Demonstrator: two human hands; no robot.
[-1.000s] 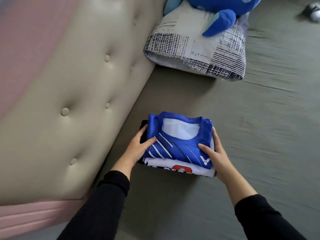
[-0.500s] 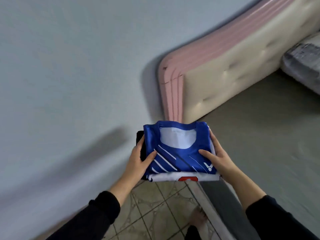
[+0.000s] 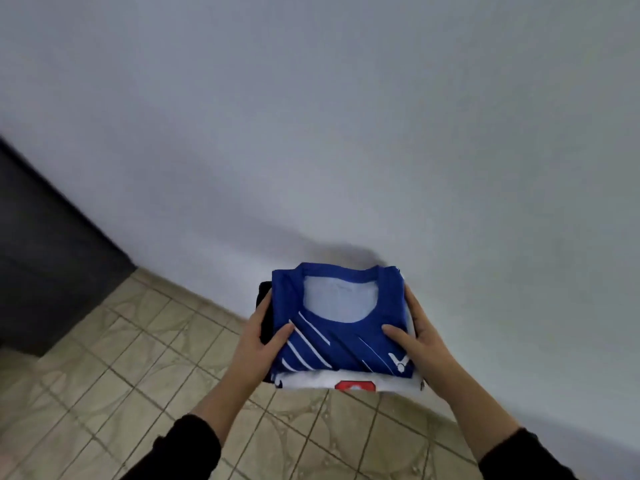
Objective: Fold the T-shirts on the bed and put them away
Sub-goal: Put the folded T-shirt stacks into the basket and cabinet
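Blue polyester-looking cloth with white slanted stripes tops the stack of folded T-shirts (image 3: pixel 341 327), held in the air in front of a pale wall (image 3: pixel 311 116) and above a beige tiled floor (image 3: pixel 131 368). Under the blue shirt lies a white shirt (image 3: pixel 311 382) whose front edge shows a red patch, and a black garment (image 3: pixel 265 313) peeks out on the stack's left side.

The left hand (image 3: pixel 258 348) clasps the left edge of the stack: its thumb lies on top of the blue cloth near the stripes, while its fingers (image 3: pixel 261 311) run along the side against the black layer, their ends going beneath the pile out of sight. The right hand (image 3: pixel 420 341) clasps the right edge in the same way, thumb pressed on the blue cloth just above the white logo, fingers stretched along the stack's right side and tucked below. So the stack sits between the two hands, level, collar turned away from the person.

Black sleeves (image 3: pixel 187 448) cover both forearms. A dark piece of furniture (image 3: pixel 45 271) stands against the wall at the left, blurred.
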